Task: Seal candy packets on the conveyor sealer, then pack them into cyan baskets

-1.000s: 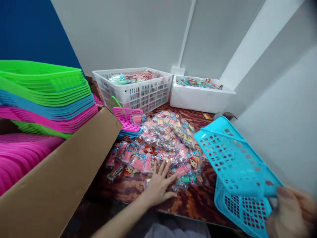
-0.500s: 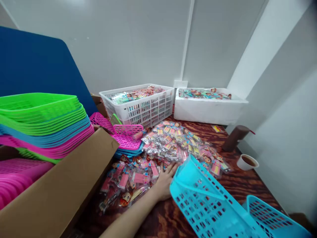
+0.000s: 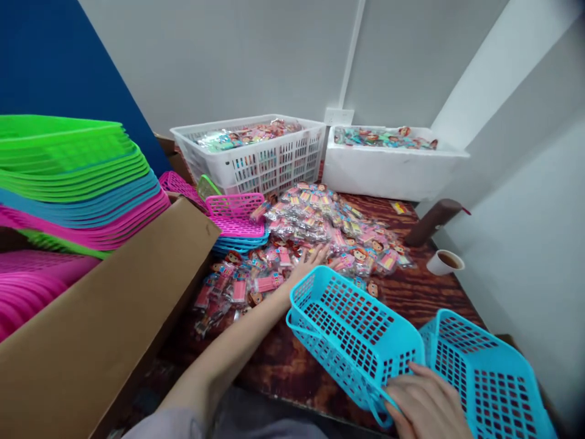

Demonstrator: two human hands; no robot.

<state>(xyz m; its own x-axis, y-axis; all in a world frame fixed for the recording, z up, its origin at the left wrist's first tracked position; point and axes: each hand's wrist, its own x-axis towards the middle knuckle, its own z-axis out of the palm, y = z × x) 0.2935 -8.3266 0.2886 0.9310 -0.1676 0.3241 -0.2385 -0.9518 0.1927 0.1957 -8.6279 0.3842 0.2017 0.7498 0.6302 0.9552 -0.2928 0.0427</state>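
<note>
My left hand [image 3: 309, 262] reaches forward with its fingers spread, lying on the heap of small clear packets [image 3: 306, 210]. Pink and yellow strips and little cartoon-girl figures show through the plastic. The far end of a blue plastic basket [image 3: 351, 323] partly hides the area beside that hand. My right hand [image 3: 425, 399] is closed on the near end of this basket, thumb over the rim. It is tilted, with its perforated inside facing up and nothing in it. A second blue basket [image 3: 489, 372] stands to its right.
A cardboard box [image 3: 114, 317] with stacked green, blue and pink baskets [image 3: 77, 177] stands at left. Behind the heap are a white crate [image 3: 274, 155] and a foam box [image 3: 393, 171], both full of packets. A brown bottle [image 3: 432, 222] and paper cup [image 3: 443, 263] stand at right.
The view has tipped down, and my right hand now shows on the basket's near end. The basket has turned so its open inside faces up. My left hand stays on the packets.
</note>
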